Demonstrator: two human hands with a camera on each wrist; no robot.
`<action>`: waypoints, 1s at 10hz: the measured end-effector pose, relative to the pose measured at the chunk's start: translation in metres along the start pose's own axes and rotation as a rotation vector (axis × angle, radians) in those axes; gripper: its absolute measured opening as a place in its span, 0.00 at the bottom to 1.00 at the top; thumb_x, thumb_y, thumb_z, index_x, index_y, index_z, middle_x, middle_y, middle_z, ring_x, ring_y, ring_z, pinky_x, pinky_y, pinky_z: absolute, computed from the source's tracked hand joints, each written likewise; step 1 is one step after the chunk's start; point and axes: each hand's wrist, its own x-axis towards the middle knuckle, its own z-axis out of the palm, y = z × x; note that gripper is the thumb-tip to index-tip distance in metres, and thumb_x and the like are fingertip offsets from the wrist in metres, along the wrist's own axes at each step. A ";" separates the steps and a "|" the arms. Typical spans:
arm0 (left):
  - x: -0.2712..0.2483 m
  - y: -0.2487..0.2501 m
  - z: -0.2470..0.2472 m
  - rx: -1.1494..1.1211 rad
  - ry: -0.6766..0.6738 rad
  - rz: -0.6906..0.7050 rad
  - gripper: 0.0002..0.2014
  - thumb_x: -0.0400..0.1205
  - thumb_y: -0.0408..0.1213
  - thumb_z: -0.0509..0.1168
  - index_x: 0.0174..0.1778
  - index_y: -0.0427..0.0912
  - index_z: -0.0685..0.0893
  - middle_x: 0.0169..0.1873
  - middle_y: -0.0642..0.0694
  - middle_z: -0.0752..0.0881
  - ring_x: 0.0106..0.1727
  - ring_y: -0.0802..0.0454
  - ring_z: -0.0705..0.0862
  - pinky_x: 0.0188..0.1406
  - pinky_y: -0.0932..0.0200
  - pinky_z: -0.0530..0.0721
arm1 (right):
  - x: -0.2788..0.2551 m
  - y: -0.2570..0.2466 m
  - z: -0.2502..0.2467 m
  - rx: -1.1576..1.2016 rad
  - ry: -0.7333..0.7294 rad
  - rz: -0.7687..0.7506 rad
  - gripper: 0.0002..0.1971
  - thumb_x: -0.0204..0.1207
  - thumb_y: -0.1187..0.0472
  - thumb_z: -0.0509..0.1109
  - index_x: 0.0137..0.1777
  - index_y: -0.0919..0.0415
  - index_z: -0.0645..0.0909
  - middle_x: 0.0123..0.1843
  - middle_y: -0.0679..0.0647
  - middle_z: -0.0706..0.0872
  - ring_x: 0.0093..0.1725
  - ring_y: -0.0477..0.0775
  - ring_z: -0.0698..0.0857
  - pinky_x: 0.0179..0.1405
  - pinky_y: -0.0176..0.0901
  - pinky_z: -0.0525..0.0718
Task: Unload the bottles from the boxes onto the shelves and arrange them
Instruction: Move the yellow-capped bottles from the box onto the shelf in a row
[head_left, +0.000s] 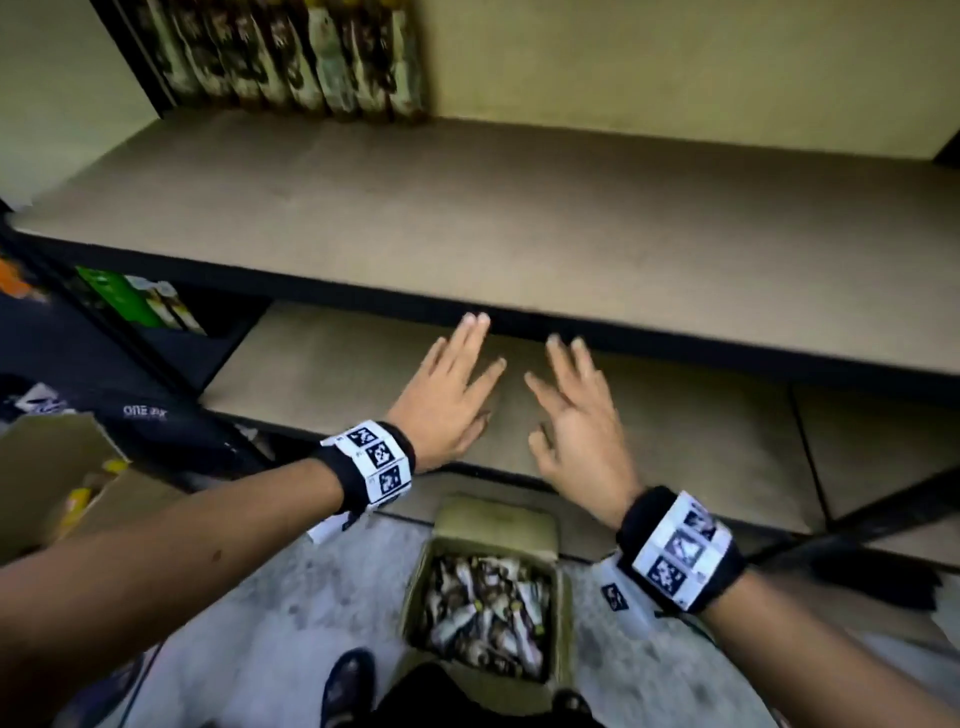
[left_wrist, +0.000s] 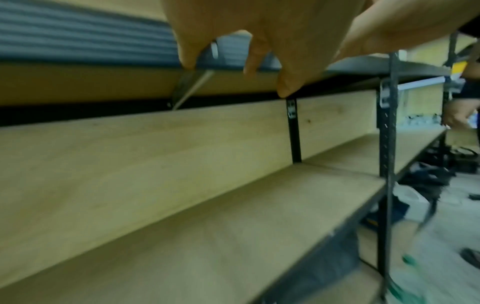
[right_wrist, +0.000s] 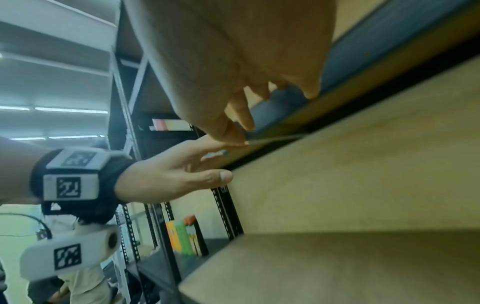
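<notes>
Both hands hover empty with spread, straight fingers in front of the lower shelf (head_left: 332, 358), below the front edge of the upper shelf (head_left: 467, 218). My left hand (head_left: 457, 384) is on the left, my right hand (head_left: 576, 405) beside it. A row of bottles (head_left: 291, 57) stands at the back left of the upper shelf. An open cardboard box (head_left: 493, 525) full of bottles (head_left: 483, 608) sits on the floor below my hands. In the left wrist view my left hand (left_wrist: 259, 61) holds nothing; in the right wrist view my right hand (right_wrist: 249, 111) holds nothing, with my left hand (right_wrist: 182, 170) beside it.
A second open carton (head_left: 57, 467) stands at the left on the floor. Green packs (head_left: 130, 301) sit on the neighbouring rack at left. Black metal uprights (left_wrist: 387, 144) frame the shelves. My shoe (head_left: 348, 686) is beside the box. Another person (left_wrist: 465, 102) stands far right.
</notes>
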 end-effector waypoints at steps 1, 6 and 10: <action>-0.040 -0.003 0.047 -0.135 -0.465 -0.041 0.30 0.83 0.42 0.58 0.81 0.37 0.62 0.83 0.32 0.51 0.85 0.37 0.49 0.82 0.41 0.58 | -0.034 -0.006 0.069 0.148 -0.353 0.233 0.34 0.77 0.60 0.67 0.83 0.57 0.62 0.88 0.59 0.50 0.87 0.59 0.44 0.85 0.52 0.50; -0.251 0.035 0.329 -0.615 -1.111 -0.766 0.20 0.84 0.42 0.61 0.70 0.38 0.77 0.64 0.36 0.82 0.62 0.36 0.82 0.58 0.49 0.81 | -0.195 0.078 0.365 0.407 -0.778 1.046 0.14 0.80 0.67 0.67 0.63 0.66 0.84 0.62 0.63 0.86 0.64 0.64 0.83 0.57 0.44 0.78; -0.268 0.043 0.633 -0.950 -1.053 -1.241 0.04 0.84 0.32 0.63 0.49 0.46 0.81 0.53 0.40 0.80 0.37 0.56 0.77 0.48 0.57 0.81 | -0.229 0.221 0.607 0.669 -0.595 1.594 0.08 0.79 0.63 0.68 0.38 0.56 0.78 0.43 0.57 0.81 0.47 0.55 0.80 0.55 0.51 0.81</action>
